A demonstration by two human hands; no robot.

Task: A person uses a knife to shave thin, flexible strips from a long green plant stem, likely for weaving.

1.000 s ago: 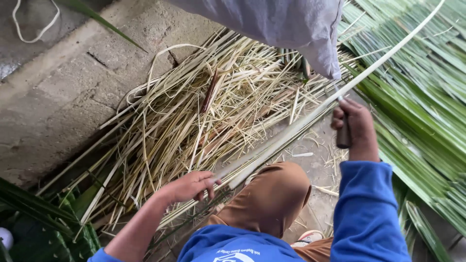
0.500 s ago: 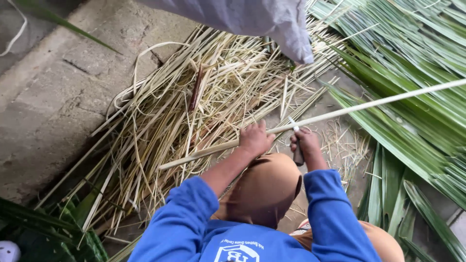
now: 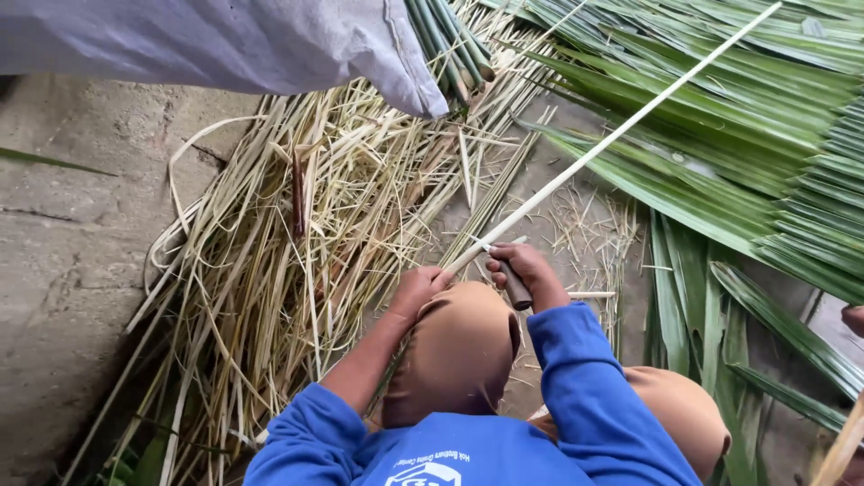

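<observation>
Tilting upward now, the stick [image 3: 612, 139].

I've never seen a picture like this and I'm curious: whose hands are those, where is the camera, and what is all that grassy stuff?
The camera sits on a person's head and looks down, so you see their own blue sleeves and knees. The left hand grips the near end of a long pale stick, a stripped leaf rib. The right hand holds a small knife with a dark handle against that stick. On the concrete ground lie a heap of dry yellow strips on the left and fresh green palm leaves on the right. A grey sack sits at the top.
</observation>
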